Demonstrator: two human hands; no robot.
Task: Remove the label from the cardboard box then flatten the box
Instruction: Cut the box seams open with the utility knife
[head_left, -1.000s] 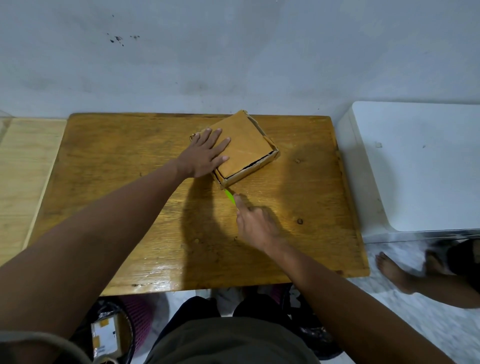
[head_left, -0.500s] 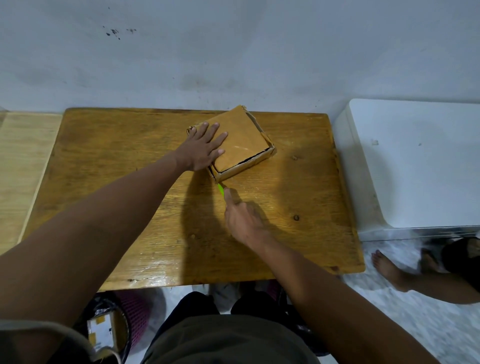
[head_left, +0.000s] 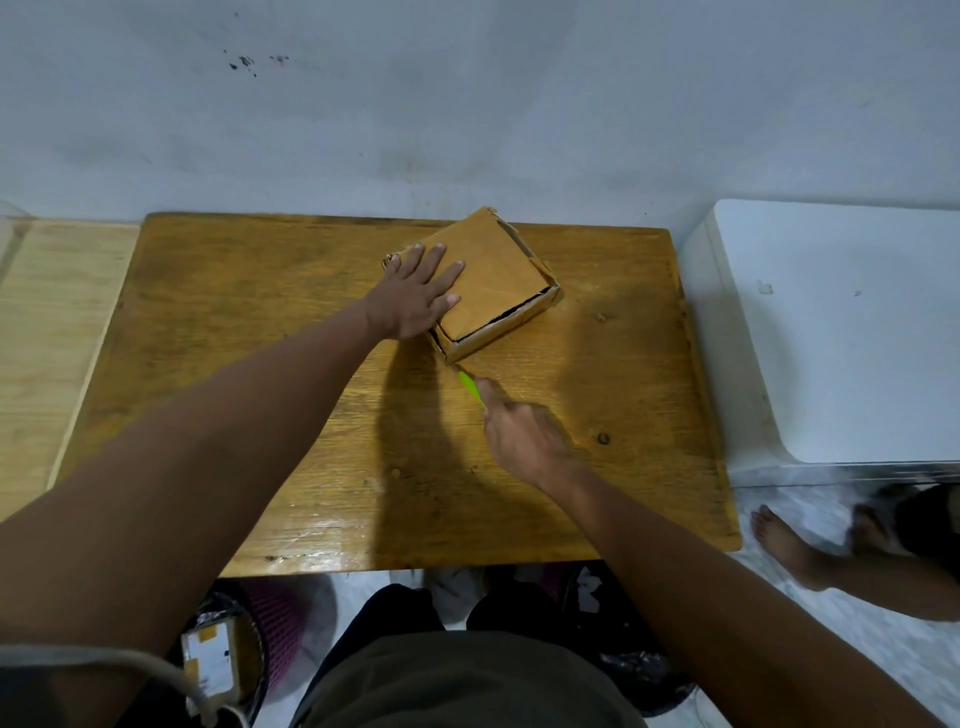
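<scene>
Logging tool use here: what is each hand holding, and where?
Right hand grips a green cutter by its handle end, tip at the box corner. Left hand lies flat on the box, gripping nothing.

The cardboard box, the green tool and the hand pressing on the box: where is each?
cardboard box (head_left: 493, 270): head view, on its flat top face.
green tool (head_left: 469, 387): head view, on the green handle.
left hand (head_left: 418, 293): head view, on the hand's back.
</scene>
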